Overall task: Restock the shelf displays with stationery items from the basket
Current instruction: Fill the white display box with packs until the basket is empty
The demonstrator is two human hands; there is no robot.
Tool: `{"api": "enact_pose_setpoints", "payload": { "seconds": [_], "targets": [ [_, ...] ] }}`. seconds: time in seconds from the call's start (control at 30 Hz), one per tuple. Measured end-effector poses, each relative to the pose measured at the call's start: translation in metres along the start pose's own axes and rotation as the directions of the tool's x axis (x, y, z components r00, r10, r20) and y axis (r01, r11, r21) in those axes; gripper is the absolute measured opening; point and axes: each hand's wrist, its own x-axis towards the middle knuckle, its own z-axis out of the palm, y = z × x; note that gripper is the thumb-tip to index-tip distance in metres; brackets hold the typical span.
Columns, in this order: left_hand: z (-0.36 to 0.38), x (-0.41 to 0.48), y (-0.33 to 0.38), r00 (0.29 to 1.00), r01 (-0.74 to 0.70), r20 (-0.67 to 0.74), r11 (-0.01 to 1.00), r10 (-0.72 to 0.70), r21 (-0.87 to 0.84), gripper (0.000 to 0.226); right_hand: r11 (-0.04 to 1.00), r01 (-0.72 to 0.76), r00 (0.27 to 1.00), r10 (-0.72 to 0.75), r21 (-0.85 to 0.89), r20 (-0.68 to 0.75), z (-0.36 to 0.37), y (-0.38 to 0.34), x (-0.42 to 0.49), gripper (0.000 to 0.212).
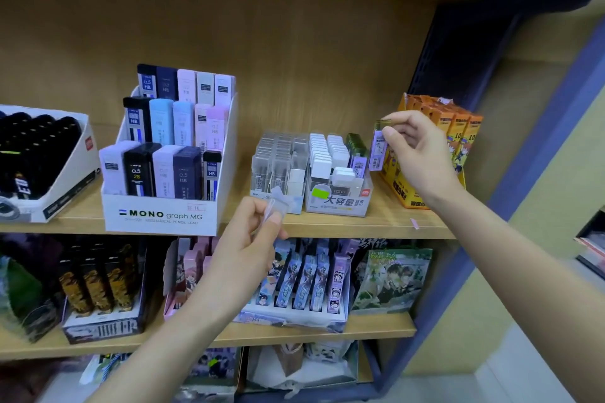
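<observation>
From the head camera, 2 hands are up at the shelf. The right hand [417, 154] pinches a purple lead case [377, 151] between thumb and fingertips, upright, just above the right end of the clear display tray [337, 204] and beside the orange box [458, 131]. The left hand [245, 242], lower, curls its fingers around a clear plastic case [274, 210] before the shelf edge [376, 222], right of the MONO display box [160, 216].

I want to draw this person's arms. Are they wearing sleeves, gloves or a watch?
No. No sleeve shows anywhere in the picture. The left hand and the right hand wear no gloves, and I see no ring, watch or bracelet.
</observation>
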Motion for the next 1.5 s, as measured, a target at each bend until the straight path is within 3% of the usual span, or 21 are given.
{"api": "enact_pose_setpoints", "payload": {
  "seconds": [0.13, 0.3, 0.43, 0.63, 0.83, 0.93, 1.03, 1.13, 1.23, 1.3, 1.4, 1.43, 1.5],
  "targets": [
    [0.002, 0.001, -0.001, 1.000, 0.000, 0.008, 1.000, 0.000, 0.001, 0.018, 0.998, 0.045, 0.999, -0.044, 0.037, -0.016, -0.003, 0.000, 0.000, 0.019],
    [0.006, 0.002, -0.001, 0.999, -0.033, 0.015, 0.999, 0.033, 0.034, 0.018, 0.993, 0.094, 0.991, -0.086, -0.073, 0.098, 0.010, 0.005, -0.002, 0.014],
    [0.006, 0.001, 0.004, 0.999, -0.033, 0.035, 0.999, 0.033, 0.010, 0.015, 0.983, 0.109, 0.992, -0.098, -0.145, 0.082, 0.012, 0.010, 0.002, 0.014],
    [0.006, 0.001, 0.007, 0.994, 0.108, 0.043, 0.987, -0.103, -0.120, 0.015, 0.972, 0.148, 0.988, -0.137, -0.182, 0.071, 0.007, 0.010, 0.001, 0.014],
    [0.006, 0.002, 0.003, 0.990, 0.143, 0.037, 0.981, -0.139, -0.132, 0.014, 0.982, 0.077, 0.991, -0.056, -0.175, 0.123, 0.003, 0.010, -0.002, 0.016],
    [0.006, 0.001, 0.003, 0.994, 0.102, 0.041, 0.989, -0.098, -0.103, 0.011, 0.955, 0.072, 0.973, -0.004, -0.287, 0.230, 0.008, 0.014, -0.006, 0.018],
    [0.006, 0.000, 0.005, 0.998, 0.029, 0.064, 0.997, -0.025, -0.068, 0.013, 0.924, 0.080, 0.985, -0.016, -0.374, 0.173, 0.012, 0.020, -0.008, 0.014],
    [0.005, -0.002, 0.006, 0.997, 0.023, 0.071, 0.997, -0.018, -0.068, 0.017, 0.916, 0.042, 0.994, 0.002, -0.399, 0.111, 0.013, 0.017, -0.011, 0.022],
    [0.005, 0.000, 0.003, 0.996, 0.084, 0.045, 0.990, -0.080, -0.115, 0.011, 0.947, 0.036, 0.999, -0.023, -0.319, 0.042, 0.016, -0.006, -0.024, 0.012],
    [0.005, 0.001, 0.002, 0.994, 0.108, 0.021, 0.987, -0.107, -0.122, 0.014, 0.982, 0.023, 0.990, 0.005, -0.187, 0.144, 0.019, -0.027, -0.041, 0.010],
    [0.007, 0.001, 0.001, 0.998, 0.042, 0.039, 0.998, -0.040, -0.052, 0.014, 0.994, -0.108, 0.904, 0.107, -0.020, 0.414, 0.027, -0.054, -0.070, 0.010],
    [0.008, 0.001, 0.003, 0.999, 0.012, 0.052, 0.999, -0.010, -0.046, 0.013, 0.988, -0.149, 0.884, 0.114, 0.042, 0.453, 0.029, -0.058, -0.076, 0.003],
    [0.007, 0.004, 0.009, 0.997, -0.054, 0.061, 0.998, 0.055, -0.029, 0.011, 0.966, -0.211, 0.882, 0.122, 0.150, 0.456, 0.031, -0.063, -0.077, 0.009]
  ]
}}
